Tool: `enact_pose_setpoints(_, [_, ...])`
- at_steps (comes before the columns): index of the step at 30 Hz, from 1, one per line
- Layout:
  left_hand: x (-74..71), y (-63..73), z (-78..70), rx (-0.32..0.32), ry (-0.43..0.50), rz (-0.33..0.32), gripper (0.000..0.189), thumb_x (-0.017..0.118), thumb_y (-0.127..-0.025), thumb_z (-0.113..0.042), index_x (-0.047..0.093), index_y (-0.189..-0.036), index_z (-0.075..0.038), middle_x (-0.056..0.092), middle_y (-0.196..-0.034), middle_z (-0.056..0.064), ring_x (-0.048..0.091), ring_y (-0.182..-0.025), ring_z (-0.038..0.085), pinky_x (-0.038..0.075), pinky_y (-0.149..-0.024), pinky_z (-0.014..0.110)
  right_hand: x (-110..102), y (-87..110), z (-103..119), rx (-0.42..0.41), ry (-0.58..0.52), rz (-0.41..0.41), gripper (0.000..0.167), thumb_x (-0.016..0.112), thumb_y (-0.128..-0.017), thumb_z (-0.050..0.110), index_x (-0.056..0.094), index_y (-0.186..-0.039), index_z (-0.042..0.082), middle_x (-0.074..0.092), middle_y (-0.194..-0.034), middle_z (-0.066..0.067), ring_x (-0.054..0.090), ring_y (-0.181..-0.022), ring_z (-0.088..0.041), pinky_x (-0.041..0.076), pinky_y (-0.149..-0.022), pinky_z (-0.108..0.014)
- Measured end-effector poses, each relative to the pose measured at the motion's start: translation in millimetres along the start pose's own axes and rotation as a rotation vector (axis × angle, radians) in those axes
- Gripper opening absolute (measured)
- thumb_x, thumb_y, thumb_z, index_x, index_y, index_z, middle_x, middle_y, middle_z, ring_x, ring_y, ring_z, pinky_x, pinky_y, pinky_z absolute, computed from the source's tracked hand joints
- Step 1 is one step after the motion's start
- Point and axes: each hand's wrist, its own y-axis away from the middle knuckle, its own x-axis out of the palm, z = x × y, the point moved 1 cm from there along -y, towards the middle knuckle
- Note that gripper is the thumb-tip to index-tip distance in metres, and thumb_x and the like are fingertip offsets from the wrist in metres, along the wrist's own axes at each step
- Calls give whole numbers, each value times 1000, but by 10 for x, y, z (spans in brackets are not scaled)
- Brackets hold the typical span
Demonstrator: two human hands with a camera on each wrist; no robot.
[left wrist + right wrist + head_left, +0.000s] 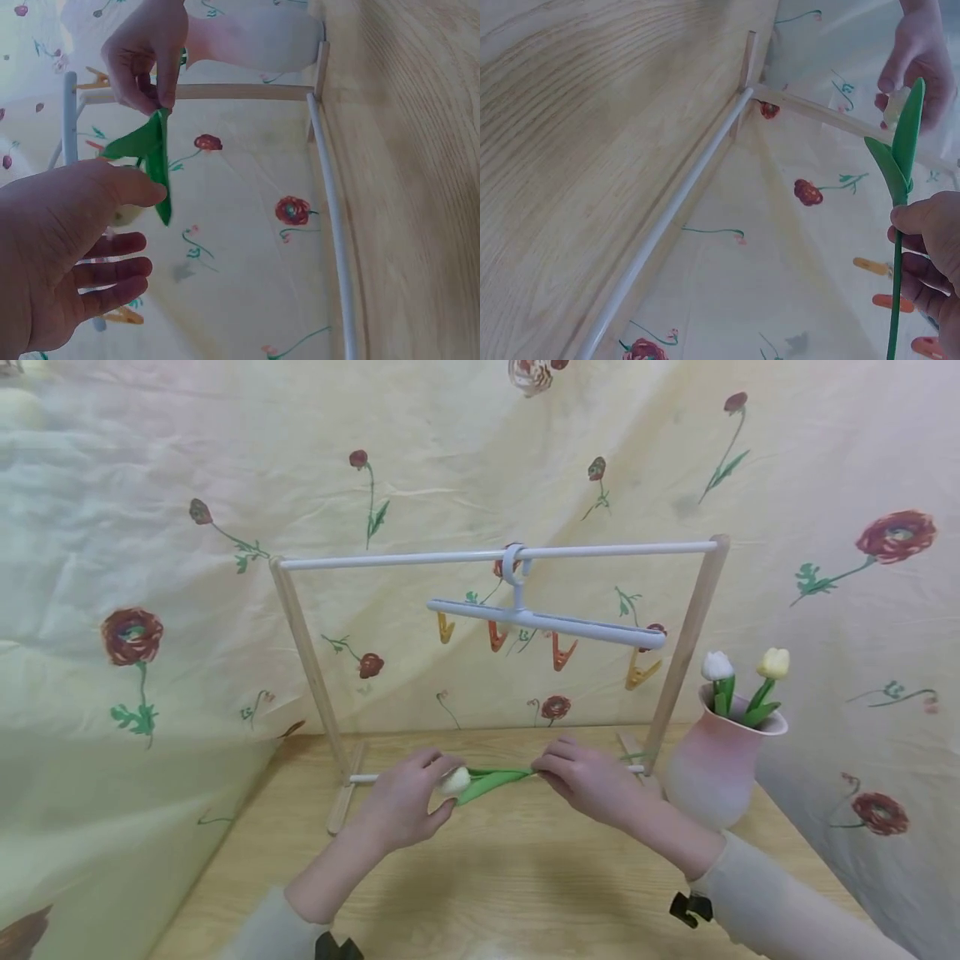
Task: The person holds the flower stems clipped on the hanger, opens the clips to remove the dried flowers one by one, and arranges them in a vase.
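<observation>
An artificial white tulip [454, 782] with green leaves [491, 782] lies sideways between my hands, above the table. My right hand [588, 779] pinches its stem [897, 277] just below the leaves, between thumb and fingers. My left hand [405, 797] is around the bloom, its thumb apart from the other fingers. In the left wrist view, the left thumb overlaps a leaf [156, 161] and the other fingers are spread; contact is unclear. The bloom is mostly hidden there behind the left hand.
Behind the hands stands a wooden rack [307, 664] with a white top bar [397, 559]. From it hangs a tilted white hanger [555, 625] with several yellow and orange clips [561, 653]. A pink-white vase [712, 768] at right holds two tulips. Flower-patterned cloth [262, 460] surrounds the wooden table [480, 893].
</observation>
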Motion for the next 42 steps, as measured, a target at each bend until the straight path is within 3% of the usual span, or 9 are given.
enact_pose_setpoints(4, [53,34,24,-55,49,-34,55,91,-84,-19,67,-132,-7,72,-115,7,73,-95,20,64,-78,31,-97,-25,-48,32,0,-47,28,90,-74,-5,78,-97,7,74,-90,0,67,-81,-15,59,-65,-26])
enact_pose_setpoints(7, [135,57,33,-110,117,-61,50,91,-83,-17,68,-126,-4,72,-117,8,73,-96,22,64,-80,33,-182,-64,-86,47,-22,-100,29,90,-74,-6,79,-97,8,75,-91,0,67,-82,-16,59,-65,-28])
enact_pose_setpoints(13, [339,53,-3,-193,275,-50,50,87,-87,-16,69,-132,-9,73,-121,7,72,-96,19,63,-83,31,-343,-139,-192,67,-111,-234,34,89,-71,-11,79,-99,7,76,-90,-3,70,-81,-17,59,-72,-24])
enact_pose_setpoints(22, [446,-11,-109,-173,363,-32,41,85,-90,-16,71,-128,-9,74,-117,9,69,-94,18,65,-81,34,-668,-186,-351,156,-109,-395,28,83,-75,-11,80,-100,2,80,-91,-9,72,-77,-19,57,-78,-11])
enact_pose_setpoints(30, [532,-37,-189,-176,400,-31,40,84,-91,-16,71,-128,-10,72,-122,8,70,-93,21,62,-79,25,-946,-139,-571,338,-128,-522,21,80,-81,-11,80,-101,-3,78,-88,-15,64,-87,8,49,-82,-4])
enact_pose_setpoints(37, [616,-76,-259,-163,418,-28,38,82,-91,-17,71,-127,-9,73,-120,10,70,-92,19,60,-79,22,-1145,-65,-746,496,-209,-685,19,76,-83,-18,77,-100,-13,74,-96,25,66,-79,9,54,-77,-6])
enact_pose_setpoints(42, [668,-109,-308,-159,445,-16,38,82,-92,-16,71,-128,-9,73,-121,11,70,-94,22,60,-80,21,-1278,-12,-822,597,-210,-783,17,74,-88,-12,76,-104,-16,74,-95,29,67,-79,9,54,-79,-8])
